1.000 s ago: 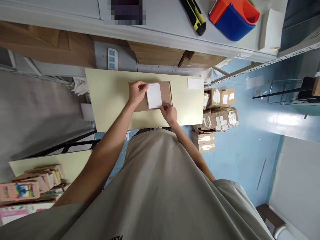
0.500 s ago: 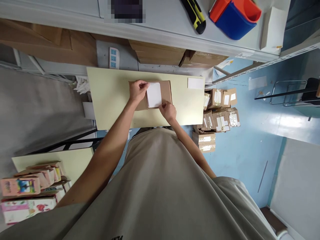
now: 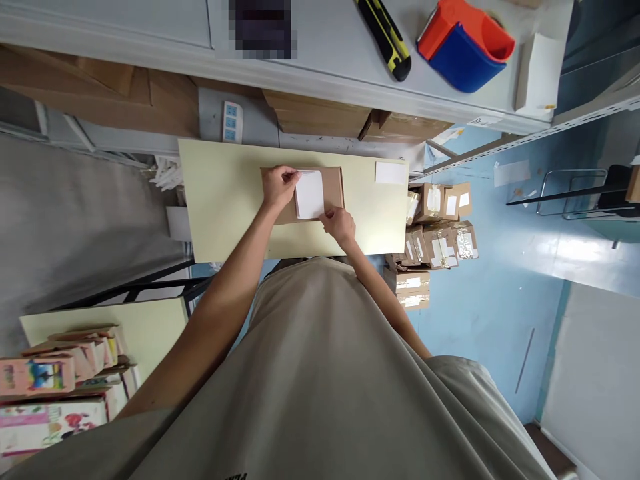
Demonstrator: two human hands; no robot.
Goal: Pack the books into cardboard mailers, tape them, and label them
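Note:
A flat brown cardboard box [image 3: 334, 183] lies on the pale yellow table [image 3: 225, 200]. Over its middle is a white rectangular sheet or label [image 3: 310, 195], which looks blank from here. My left hand [image 3: 279, 187] pinches the sheet's upper left corner between thumb and fingers. At the lower right corner of the sheet, my right hand [image 3: 340, 225] has its fingers curled together, touching the sheet's edge. Whether the sheet is a single piece or a thin stack I cannot tell.
Another white sheet [image 3: 391, 173] lies at the table's right end. Above, a grey shelf [image 3: 320, 67] carries a yellow-black utility knife [image 3: 387, 40] and a red-blue tape dispenser [image 3: 465, 50]. Taped cartons [image 3: 440, 240] are stacked on the floor to the right. A power strip [image 3: 232, 123] sits behind the table.
The whole view has shifted slightly, with the table a little lower in the picture. Both hands keep their places at the sheet's corners.

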